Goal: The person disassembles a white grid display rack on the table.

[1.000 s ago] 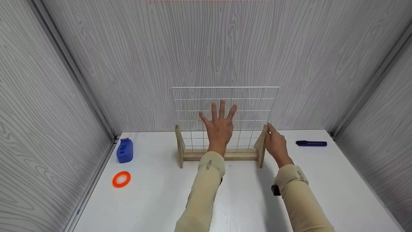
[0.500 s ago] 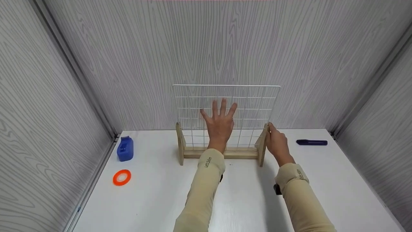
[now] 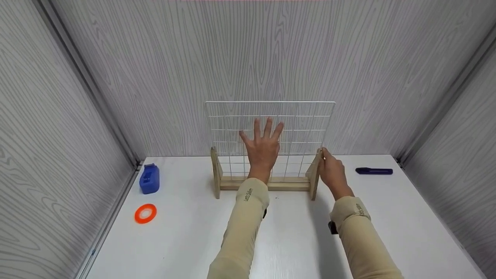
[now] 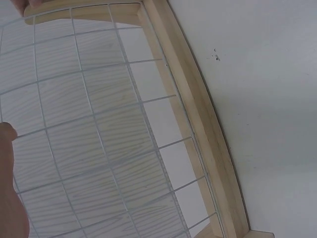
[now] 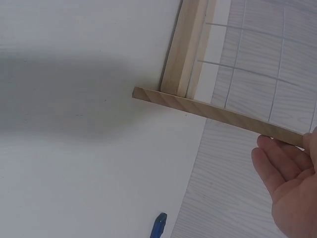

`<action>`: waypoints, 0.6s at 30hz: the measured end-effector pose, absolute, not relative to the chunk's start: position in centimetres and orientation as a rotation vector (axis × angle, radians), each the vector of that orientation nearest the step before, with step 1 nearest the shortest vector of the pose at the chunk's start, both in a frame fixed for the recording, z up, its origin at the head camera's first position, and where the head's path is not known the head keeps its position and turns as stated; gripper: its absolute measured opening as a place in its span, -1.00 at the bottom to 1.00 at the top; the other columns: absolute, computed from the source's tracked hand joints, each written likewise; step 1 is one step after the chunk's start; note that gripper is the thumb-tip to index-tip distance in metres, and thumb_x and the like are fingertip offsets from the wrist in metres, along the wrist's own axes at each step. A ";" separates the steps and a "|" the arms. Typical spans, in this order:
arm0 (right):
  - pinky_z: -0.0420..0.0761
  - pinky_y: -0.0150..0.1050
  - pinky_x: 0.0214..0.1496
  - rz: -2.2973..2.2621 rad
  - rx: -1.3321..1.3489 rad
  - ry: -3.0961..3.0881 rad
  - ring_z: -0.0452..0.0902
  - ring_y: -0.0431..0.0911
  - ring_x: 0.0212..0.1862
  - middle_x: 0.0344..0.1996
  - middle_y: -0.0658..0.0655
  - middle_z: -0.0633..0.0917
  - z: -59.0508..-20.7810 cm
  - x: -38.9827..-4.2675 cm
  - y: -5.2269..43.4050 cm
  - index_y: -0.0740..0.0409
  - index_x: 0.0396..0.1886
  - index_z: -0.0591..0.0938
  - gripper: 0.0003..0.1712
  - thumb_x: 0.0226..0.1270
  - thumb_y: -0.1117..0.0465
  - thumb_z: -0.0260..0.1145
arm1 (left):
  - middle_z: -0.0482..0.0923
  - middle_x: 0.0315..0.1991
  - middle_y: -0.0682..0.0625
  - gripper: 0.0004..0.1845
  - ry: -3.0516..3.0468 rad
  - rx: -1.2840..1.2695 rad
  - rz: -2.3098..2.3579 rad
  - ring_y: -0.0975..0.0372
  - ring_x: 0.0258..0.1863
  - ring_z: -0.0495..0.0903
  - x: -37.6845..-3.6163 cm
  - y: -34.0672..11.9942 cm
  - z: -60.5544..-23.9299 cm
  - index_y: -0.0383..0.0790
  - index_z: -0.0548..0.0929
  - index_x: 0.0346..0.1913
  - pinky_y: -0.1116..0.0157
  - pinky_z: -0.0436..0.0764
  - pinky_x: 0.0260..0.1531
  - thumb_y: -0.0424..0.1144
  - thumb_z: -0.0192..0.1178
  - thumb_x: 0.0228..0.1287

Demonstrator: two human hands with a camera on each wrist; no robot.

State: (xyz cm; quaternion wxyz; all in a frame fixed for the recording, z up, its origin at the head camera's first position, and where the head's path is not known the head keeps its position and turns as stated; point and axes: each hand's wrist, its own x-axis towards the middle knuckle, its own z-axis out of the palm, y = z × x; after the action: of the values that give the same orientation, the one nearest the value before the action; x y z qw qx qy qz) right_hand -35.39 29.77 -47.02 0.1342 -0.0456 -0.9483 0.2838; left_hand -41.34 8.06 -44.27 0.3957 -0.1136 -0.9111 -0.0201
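A white wire grid (image 3: 271,102) stands upright in a wooden stand, its lower edge running along the wooden crossbar (image 3: 290,186). My left hand (image 3: 262,149) lies over the middle of the grid with fingers spread and straight. Part of that hand shows at the left edge of the left wrist view, against the wires. At the stand's right end, my right hand (image 3: 333,172) holds the upper part of the wooden side panel (image 3: 314,182). In the right wrist view its thumb is at the panel's upper end and its fingers (image 5: 277,161) lie along the outer face.
On the white table (image 3: 186,240), a blue tape dispenser (image 3: 149,179) and an orange ring (image 3: 139,214) are at the left. A dark blue utility knife (image 3: 374,171) lies at the right. Wood-grain walls (image 3: 248,50) enclose the back and both sides.
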 end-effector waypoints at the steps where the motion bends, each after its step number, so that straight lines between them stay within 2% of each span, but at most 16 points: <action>1: 0.55 0.27 0.23 0.826 -0.135 -2.750 0.59 0.39 0.16 0.23 0.51 0.56 -47.1 -35.4 29.7 0.32 0.56 0.21 -0.42 0.65 0.24 -0.07 | 0.34 0.52 0.14 -0.28 -2.309 -0.285 -0.048 -0.01 0.54 0.28 -41.3 8.0 -44.2 0.42 0.34 0.47 -0.44 0.34 0.24 0.08 0.35 0.28; 13: 0.58 0.29 0.15 0.839 -0.124 -2.730 0.62 0.40 0.10 0.19 0.53 0.59 -47.5 -35.5 29.4 0.30 0.56 0.22 -0.42 0.64 0.25 -0.07 | 0.42 0.47 0.15 -0.33 -2.234 -0.266 -0.034 -0.01 0.50 0.35 -41.3 7.8 -43.6 0.42 0.43 0.41 -0.44 0.38 0.20 0.05 0.39 0.24; 18: 0.59 0.28 0.16 0.856 -0.124 -2.728 0.61 0.40 0.12 0.22 0.52 0.57 -47.7 -35.6 29.5 0.27 0.57 0.21 -0.43 0.64 0.26 -0.08 | 0.43 0.46 0.16 -0.31 -2.228 -0.264 -0.030 0.00 0.50 0.35 -41.4 7.8 -43.4 0.43 0.41 0.42 -0.43 0.39 0.19 0.07 0.39 0.23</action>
State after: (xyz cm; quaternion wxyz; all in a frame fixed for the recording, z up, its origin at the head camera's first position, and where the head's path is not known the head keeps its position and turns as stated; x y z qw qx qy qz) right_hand -35.57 29.52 -47.70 0.1392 -0.0428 -0.9440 0.2961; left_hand -41.39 7.76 -43.44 0.4341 -0.1059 -0.8945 -0.0122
